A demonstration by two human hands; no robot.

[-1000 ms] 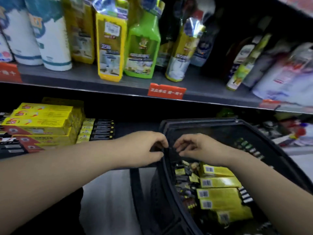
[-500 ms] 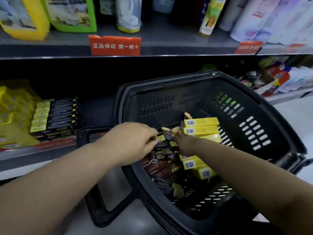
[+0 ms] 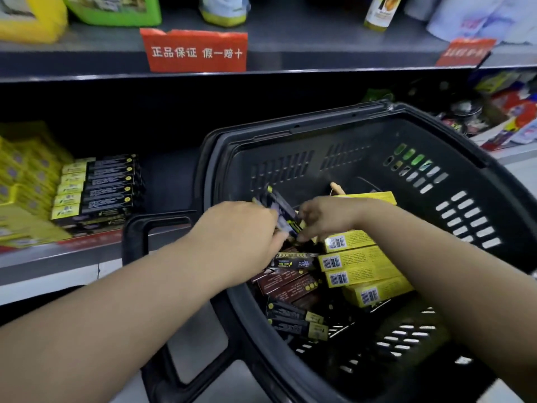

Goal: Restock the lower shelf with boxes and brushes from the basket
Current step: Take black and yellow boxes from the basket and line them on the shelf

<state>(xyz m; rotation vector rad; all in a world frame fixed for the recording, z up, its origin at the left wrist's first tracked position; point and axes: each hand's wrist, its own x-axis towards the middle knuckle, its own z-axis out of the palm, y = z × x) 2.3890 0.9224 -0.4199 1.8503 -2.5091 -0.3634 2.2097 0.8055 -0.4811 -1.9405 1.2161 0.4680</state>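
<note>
From the head camera we look down into a black basket point(image 3: 363, 135) that stands in front of the lower shelf point(image 3: 43, 257). Our left hand point(image 3: 241, 228) has its fingers closed around a dark box point(image 3: 280, 209), which tilts up just above the pile. Our right hand point(image 3: 325, 218) is right beside it, and its fingers touch the low end of the same box, but we cannot tell if they pinch it. We think the job is partly done. On the lower shelf there is already a neat stack of dark boxes point(image 3: 101, 187), with yellow boxes point(image 3: 26, 181) next to them on the left. A lot is left to do, because the basket is far from empty. Inside it we see a row of yellow boxes with bar codes point(image 3: 360, 266) on the right side, brown boxes point(image 3: 287, 283) in the middle, and more dark boxes with yellow ends point(image 3: 296, 319) lower down. A pale wooden tip point(image 3: 337, 188) sticks up behind the pile; it may be a brush handle, but we cannot be sure.
</note>
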